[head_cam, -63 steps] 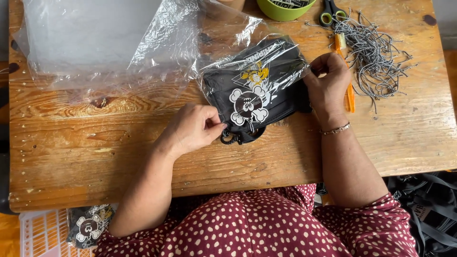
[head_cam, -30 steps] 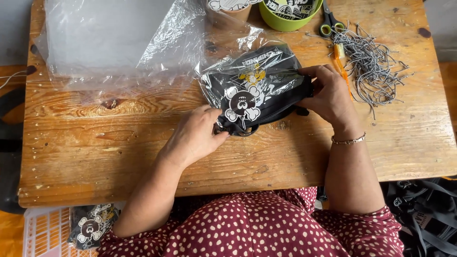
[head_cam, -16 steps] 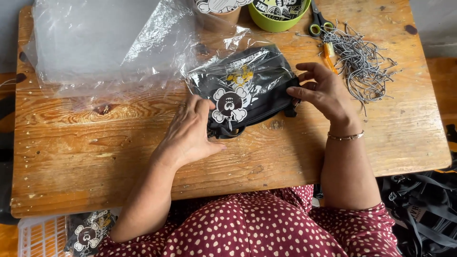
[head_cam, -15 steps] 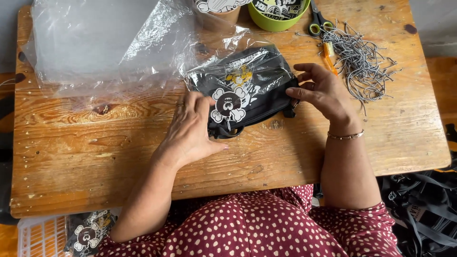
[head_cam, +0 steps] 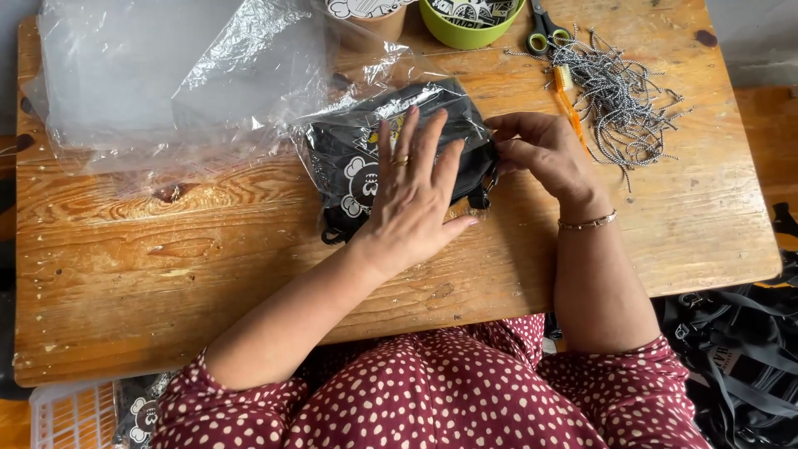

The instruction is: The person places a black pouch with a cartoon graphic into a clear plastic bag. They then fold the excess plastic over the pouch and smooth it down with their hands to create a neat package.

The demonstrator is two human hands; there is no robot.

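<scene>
The black printed pouch [head_cam: 357,170], wrapped in a clear plastic sleeve, lies on the wooden counter [head_cam: 208,266] near its middle, straight ahead of the person in the red dotted top. The left hand [head_cam: 416,195] lies flat on top of the pouch, its fingers [head_cam: 432,145] spread and stretched out, pressing down rather than gripping; a ring shows on one of them. The right hand [head_cam: 544,154] sits at the pouch's right end, touching it, its fingers curled in and pinching the edge of the pouch there; a thin bracelet [head_cam: 586,222] circles that wrist. To the left of the pouch and beyond it, a large crumpled sheet of clear plastic [head_cam: 166,75] covers the counter's far left part, its edge reaching the pouch. To the right of the pouch, past the right hand, a loose heap of black-and-white cords [head_cam: 619,87] is spread out, with an orange tool [head_cam: 569,100] beside it. Farther than the pouch, at the counter's back edge, stand a green bowl [head_cam: 470,17], a brown cup [head_cam: 370,17] beside it, and scissors [head_cam: 544,29] with green handles.
</scene>
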